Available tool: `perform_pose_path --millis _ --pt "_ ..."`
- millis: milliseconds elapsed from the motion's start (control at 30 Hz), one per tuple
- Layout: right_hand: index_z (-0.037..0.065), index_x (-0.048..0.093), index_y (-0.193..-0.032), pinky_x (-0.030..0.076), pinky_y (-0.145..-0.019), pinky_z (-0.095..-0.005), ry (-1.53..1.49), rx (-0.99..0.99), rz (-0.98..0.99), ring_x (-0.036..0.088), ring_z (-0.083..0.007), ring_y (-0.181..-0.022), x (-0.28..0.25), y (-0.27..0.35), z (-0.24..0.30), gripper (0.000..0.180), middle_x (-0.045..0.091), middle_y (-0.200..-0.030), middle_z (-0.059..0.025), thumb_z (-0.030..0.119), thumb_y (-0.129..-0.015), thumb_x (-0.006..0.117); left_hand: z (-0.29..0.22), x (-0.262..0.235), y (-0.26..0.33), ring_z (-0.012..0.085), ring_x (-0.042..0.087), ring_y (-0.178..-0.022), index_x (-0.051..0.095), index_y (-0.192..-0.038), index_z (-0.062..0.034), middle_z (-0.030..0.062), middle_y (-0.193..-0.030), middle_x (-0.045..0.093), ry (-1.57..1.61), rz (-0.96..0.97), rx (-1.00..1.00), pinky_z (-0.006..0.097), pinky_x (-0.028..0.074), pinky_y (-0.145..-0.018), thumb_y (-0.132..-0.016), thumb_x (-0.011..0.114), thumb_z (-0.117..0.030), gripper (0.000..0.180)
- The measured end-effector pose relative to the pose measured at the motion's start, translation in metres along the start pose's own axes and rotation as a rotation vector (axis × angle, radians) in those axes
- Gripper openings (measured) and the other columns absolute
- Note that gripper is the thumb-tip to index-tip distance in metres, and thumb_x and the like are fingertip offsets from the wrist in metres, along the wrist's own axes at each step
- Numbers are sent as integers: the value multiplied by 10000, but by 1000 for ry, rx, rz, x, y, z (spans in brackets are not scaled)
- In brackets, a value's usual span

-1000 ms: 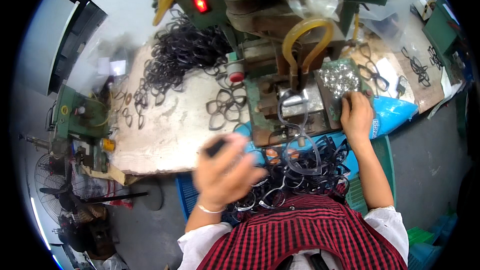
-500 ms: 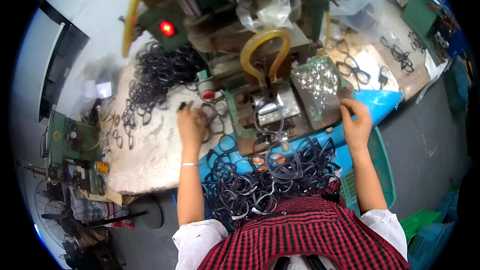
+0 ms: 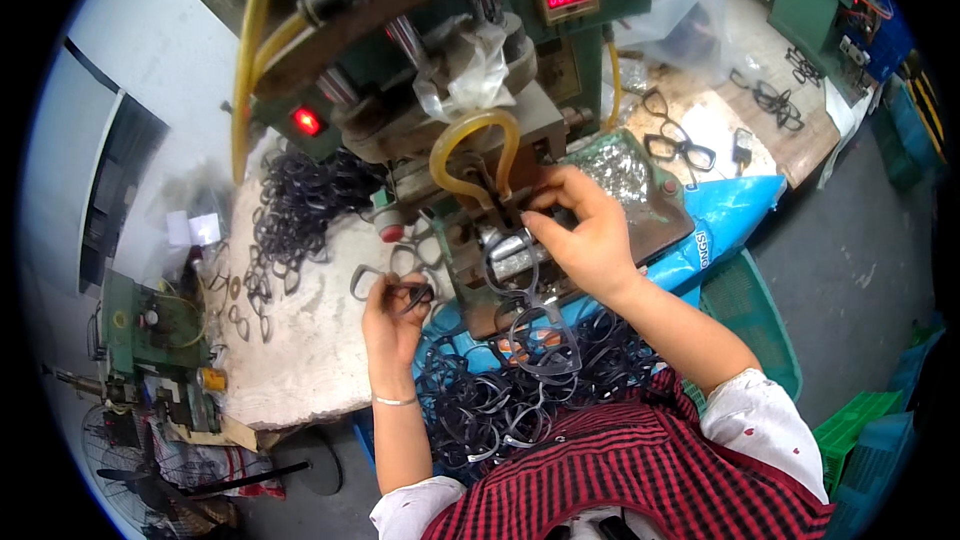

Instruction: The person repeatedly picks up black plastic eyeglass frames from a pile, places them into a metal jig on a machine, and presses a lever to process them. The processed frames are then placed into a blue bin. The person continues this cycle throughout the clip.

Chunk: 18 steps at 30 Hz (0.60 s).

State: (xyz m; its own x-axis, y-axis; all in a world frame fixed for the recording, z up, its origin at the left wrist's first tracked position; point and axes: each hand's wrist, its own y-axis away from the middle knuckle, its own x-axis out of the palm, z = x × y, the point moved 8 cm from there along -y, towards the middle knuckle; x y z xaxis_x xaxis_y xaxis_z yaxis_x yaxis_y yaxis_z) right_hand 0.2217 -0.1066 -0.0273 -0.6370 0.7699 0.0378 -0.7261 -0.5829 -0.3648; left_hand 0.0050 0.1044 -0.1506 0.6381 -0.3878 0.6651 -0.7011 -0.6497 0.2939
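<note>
Dark eyeglass frame (image 3: 392, 287) flat on worktable, another (image 3: 510, 258) on press

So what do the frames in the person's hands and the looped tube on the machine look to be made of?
The eyeglass frame in the left hand and the one under the right hand, frame at, look like dark, faintly translucent plastic: thin, glossy edges. The looped tube seems soft amber rubber or vinyl, bent and see-through.

Single head-worn fisheye view, looking steeply down, close over the bench (image 3: 300, 360), edges bending, forearms entering from below
</note>
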Motion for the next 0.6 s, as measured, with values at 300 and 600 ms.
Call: perform_pose_path --millis 300,600 --pt "-44 553 -1274 486 -895 -264 -180 148 -53 634 -85 -911 8 6 0 469 718 -922 -48 9 -835 708 -46 146 78 239 606 -575 487 -1000 -87 161 -800 633 -224 188 392 303 519 -505 -1099 357 -322 287" --pt "-33 516 -1354 469 -1021 -327 -100 92 57 657 -195 -1115 5 18 32 501 651 -1259 -129 -18 -869 638 48 199 112 283 603 -515 429 -948 -92 263 -709 650 -209 429 -407 303 499 -456 -1071 335 -302 261"
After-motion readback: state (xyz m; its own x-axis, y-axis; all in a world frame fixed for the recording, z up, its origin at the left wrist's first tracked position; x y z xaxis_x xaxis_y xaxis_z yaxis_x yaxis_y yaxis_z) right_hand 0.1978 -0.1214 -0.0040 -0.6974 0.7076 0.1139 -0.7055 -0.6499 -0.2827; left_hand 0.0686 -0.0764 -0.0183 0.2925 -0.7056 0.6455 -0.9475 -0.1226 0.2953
